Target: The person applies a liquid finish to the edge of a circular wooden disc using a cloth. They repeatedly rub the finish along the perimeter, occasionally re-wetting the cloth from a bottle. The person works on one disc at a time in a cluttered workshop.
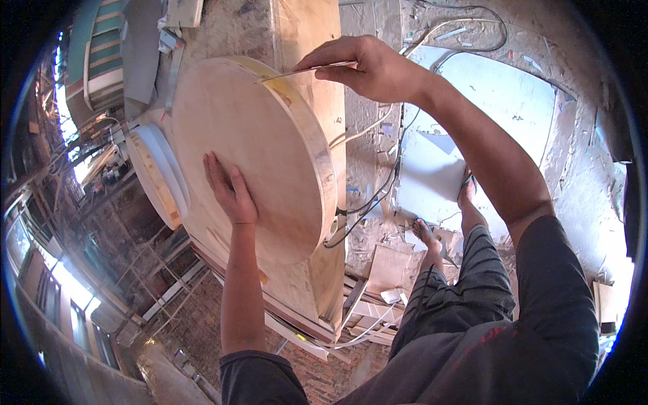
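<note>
A large round wooden disc with a thick pale rim lies over a wooden workbench. My left hand rests on the disc's flat face, its fingers stretched out and nothing in it. At the disc's far edge, my right hand pinches a thin flat piece that shows almost edge-on. Its tip reaches over the rim beside a yellowish patch. Whether the piece is a scraper or a sheet, I cannot tell.
More rounded boards stand left of the disc. Cables hang along the bench's right side. On the floor lie a pale sheet, scattered scraps and wood offcuts near my feet. Thin bars stand at the lower left.
</note>
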{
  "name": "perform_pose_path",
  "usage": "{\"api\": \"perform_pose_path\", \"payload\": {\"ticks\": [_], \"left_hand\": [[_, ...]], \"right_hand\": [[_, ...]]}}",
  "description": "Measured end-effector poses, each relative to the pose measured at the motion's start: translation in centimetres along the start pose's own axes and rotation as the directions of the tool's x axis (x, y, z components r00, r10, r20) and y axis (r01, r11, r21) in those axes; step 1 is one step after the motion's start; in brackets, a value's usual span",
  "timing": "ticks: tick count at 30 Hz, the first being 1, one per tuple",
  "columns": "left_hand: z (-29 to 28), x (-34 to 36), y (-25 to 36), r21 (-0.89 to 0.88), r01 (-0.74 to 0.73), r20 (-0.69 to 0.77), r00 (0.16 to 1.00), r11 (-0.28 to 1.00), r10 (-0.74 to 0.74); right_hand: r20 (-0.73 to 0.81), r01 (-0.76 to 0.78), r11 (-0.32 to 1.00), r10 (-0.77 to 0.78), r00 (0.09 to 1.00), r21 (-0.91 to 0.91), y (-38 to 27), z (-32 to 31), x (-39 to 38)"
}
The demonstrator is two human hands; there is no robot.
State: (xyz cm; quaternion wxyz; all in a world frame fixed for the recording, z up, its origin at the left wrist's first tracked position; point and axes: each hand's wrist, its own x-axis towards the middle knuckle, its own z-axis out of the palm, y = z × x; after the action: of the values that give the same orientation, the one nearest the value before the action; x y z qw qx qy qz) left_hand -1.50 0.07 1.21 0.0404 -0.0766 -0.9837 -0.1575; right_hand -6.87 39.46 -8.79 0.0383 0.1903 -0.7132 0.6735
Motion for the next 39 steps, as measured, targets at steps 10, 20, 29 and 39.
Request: {"api": "perform_pose_path", "payload": {"ticks": [10, 20, 29, 39], "left_hand": [[-0.1, -0.1, 0.2, -0.027, 0.039, 0.001, 0.999, 0.999, -0.039], [-0.4, -0.2, -0.1, -0.003, 0.048, 0.000, 0.999, 0.999, -0.048], [-0.2, -0.1, 0.1, 0.003, -0.003, -0.020, 1.000, 1.000, 0.003], [0.1, 0.1, -0.1, -0.021, 0.041, -0.046, 0.998, 0.999, -0.042]], "right_hand": [[0.106, 0.129, 0.992, -0.128, 0.986, -0.001, -0.6, -1.3, -2.5], [0.205, 0.122, 0.993, -0.119, 0.972, -0.004, -1.0, -1.7, -4.5], [0.129, 0.119, 0.992, -0.112, 0.985, -0.047, -1.3, -0.5, -7.9], [0.132, -0.602, 0.793, 0.590, 0.797, 0.091, -2.7, -2.4, -14.3]]}}
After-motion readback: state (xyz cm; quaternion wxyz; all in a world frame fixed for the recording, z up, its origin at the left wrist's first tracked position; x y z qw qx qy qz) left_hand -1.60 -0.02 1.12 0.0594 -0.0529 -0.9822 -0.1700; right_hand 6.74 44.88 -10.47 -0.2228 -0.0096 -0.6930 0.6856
